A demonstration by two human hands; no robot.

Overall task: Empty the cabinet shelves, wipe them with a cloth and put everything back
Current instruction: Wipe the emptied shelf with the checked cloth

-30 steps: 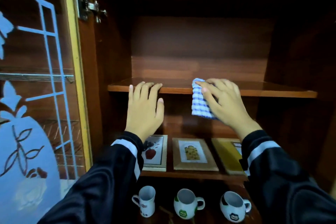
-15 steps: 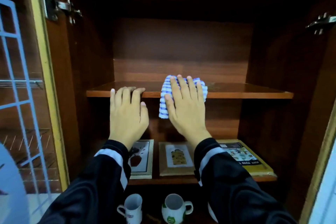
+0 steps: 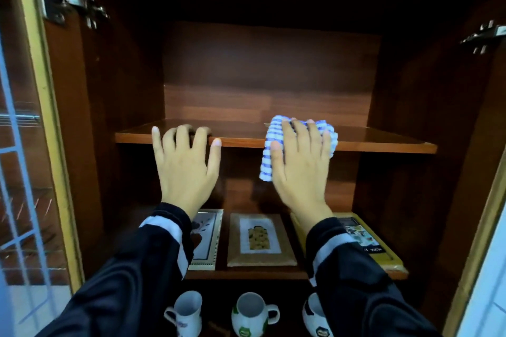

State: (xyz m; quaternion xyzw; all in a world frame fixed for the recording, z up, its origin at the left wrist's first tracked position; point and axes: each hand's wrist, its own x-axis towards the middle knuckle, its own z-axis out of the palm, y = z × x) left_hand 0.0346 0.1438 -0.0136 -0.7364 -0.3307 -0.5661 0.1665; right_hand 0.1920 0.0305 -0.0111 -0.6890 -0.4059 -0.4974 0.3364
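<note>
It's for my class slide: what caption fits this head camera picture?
Right hand presses a striped cloth on the shelf while the left hand rests on its edge.

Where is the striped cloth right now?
Head view, right of centre: the striped cloth drapes over the front edge of the upper shelf, under the right hand.

Cloth [image 3: 273,142] blue-white striped; shelf [image 3: 383,142] reddish-brown wood; sleeves [image 3: 153,249] black, white band.
</note>
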